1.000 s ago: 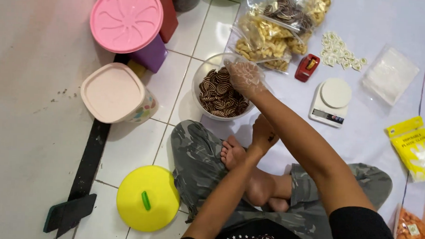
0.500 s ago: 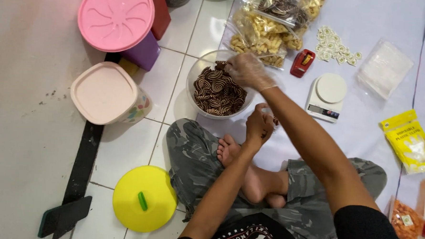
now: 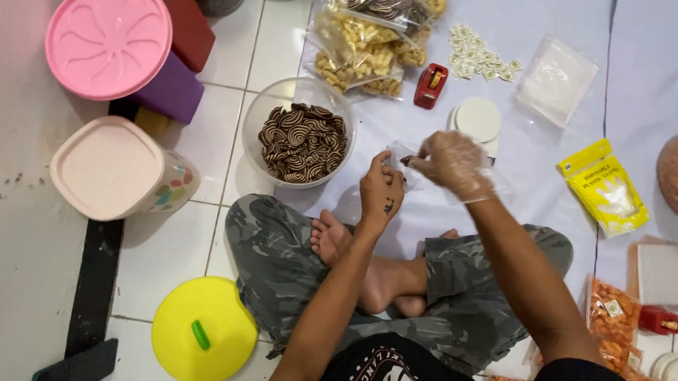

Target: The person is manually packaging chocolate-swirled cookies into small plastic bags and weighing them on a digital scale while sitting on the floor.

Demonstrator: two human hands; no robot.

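Observation:
A clear round bowl of brown spiral snacks stands on the floor ahead of my crossed legs. My left hand, bare, pinches the edge of a small clear plastic bag. My right hand, in a thin clear glove, is closed at the bag's mouth with a few brown snacks in its fingers. Both hands meet just right of the bowl, in front of a white kitchen scale.
Sealed snack bags, a red tape dispenser, small round stickers and a stack of clear bags lie on the white sheet. A yellow glove packet lies right. Lidded containers and a yellow lid sit left.
My right hand lifted out of the bowl with snacks and moved right to the small bag. My left hand rose to hold the bag. The view shifted right.

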